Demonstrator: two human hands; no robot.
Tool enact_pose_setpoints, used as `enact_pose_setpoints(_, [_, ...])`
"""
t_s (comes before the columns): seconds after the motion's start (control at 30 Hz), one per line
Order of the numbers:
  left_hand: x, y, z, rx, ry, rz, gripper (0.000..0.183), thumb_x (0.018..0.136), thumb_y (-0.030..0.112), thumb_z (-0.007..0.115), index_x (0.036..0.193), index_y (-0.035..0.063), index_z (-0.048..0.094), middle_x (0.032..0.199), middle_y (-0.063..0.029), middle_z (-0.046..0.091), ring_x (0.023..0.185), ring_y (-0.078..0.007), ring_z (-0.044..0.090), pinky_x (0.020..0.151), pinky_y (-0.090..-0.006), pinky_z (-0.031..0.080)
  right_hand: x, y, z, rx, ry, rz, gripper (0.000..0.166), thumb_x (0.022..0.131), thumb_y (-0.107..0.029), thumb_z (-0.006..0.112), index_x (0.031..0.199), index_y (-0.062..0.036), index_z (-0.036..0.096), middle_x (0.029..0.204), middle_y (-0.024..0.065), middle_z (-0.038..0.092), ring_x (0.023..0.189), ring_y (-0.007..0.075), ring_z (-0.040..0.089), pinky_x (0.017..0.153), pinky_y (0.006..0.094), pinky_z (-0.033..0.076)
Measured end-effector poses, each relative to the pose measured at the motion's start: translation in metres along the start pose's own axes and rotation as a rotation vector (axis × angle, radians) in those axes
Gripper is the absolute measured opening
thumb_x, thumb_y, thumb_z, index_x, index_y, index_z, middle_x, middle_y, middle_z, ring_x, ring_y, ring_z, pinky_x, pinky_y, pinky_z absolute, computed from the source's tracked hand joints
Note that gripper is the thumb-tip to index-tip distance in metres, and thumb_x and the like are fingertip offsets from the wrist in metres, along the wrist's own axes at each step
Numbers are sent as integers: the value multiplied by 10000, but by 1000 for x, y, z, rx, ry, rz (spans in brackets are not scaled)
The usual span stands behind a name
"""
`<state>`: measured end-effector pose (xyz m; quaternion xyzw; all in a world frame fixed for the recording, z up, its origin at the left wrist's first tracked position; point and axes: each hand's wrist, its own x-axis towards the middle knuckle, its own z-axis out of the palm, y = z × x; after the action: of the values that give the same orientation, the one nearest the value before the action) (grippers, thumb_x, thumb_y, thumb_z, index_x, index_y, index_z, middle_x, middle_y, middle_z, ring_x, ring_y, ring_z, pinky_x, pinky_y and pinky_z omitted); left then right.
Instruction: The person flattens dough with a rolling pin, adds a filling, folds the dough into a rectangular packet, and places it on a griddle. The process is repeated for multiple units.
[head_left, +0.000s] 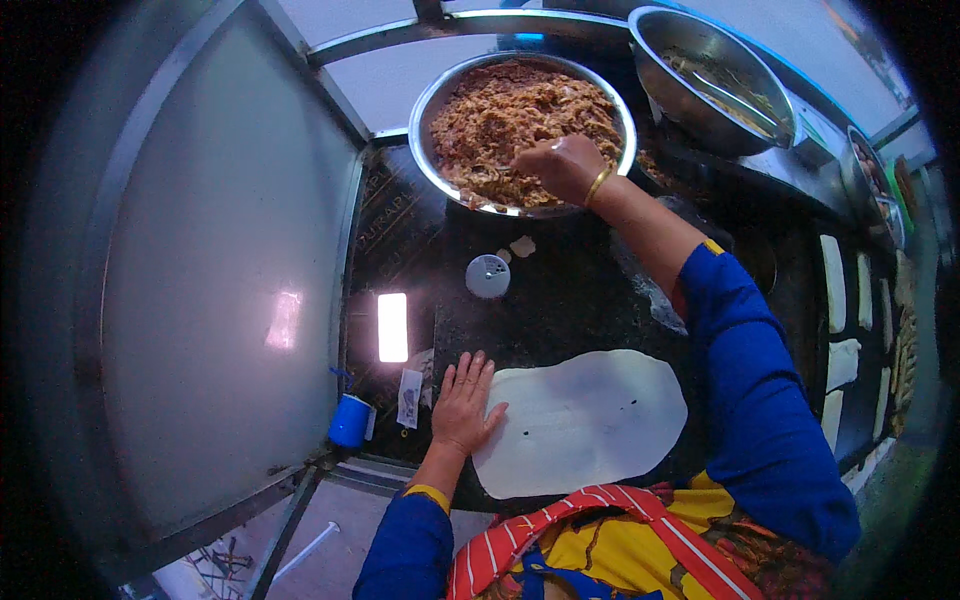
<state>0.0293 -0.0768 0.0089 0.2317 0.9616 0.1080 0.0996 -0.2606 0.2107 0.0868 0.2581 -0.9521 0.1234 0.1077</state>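
My right hand (562, 169) is closed over a large steel bowl (418, 150) of minced filling (510, 105); part of a metal utensil, likely a spoon, shows at its fingers in the filling. Palm down, my left hand (465, 405) rests at the left edge of a thinly rolled sheet of dough (585, 427), its fingers slightly spread and holding nothing. The sheet lies flat on the dark worktop (570, 315) and has a few small dark specks. Between bowl and dough stands a shaker with a white perforated lid (487, 276), with small dough scraps (523, 245) beside it.
A second steel bowl (675, 90) with a utensil stands at the upper right. Further right, pale dough strips (832, 285) lie on a dark surface. A plastic bag (660, 300) is under my right forearm. A blue cup (350, 421) and a translucent panel (225, 285) are at left.
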Motion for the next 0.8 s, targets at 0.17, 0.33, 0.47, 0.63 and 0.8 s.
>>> enact_pose_setpoints(0.17, [2,2,-1,24,-9,-8,669,910,475,564,1453,107,429,1549,-116,342,1461,-280,256,1207,-434,126,-39,13,14,471,-27,407,210,823,-188,604,944,-237,769,873,119,718,772,332,684,667,422,543])
enact_pose_setpoints(0.33, [1,4,-5,-36,25,19,711,843,354,642,1445,52,413,1530,-164,353,1443,-319,280,1194,-462,163,-55,15,-8,835,-89,697,200,834,-161,696,1013,-104,764,942,120,727,812,226,680,764,343,530])
enact_pose_setpoints(0.47, [0,4,-2,-1,2,0,700,855,348,627,1452,59,403,1539,-157,340,1454,-312,255,1198,-458,146,-79,-6,-34,1170,61,842,217,904,-16,612,1095,-7,715,722,7,594,580,82,478,522,229,388])
enact_pose_setpoints(0.63, [2,-3,15,71,76,57,649,930,433,526,1471,100,391,1558,-115,322,1460,-291,249,1203,-453,140,-174,-78,-70,1181,249,800,234,872,-80,647,1089,-80,734,761,37,705,600,93,569,562,281,476])
enact_pose_setpoints(0.8, [-7,-1,19,62,188,67,620,953,426,487,1483,122,379,1562,-94,320,1466,-271,239,1207,-439,130,-328,-181,-68,330,281,391,211,831,-83,654,1003,-163,746,823,88,694,678,244,653,571,340,497])
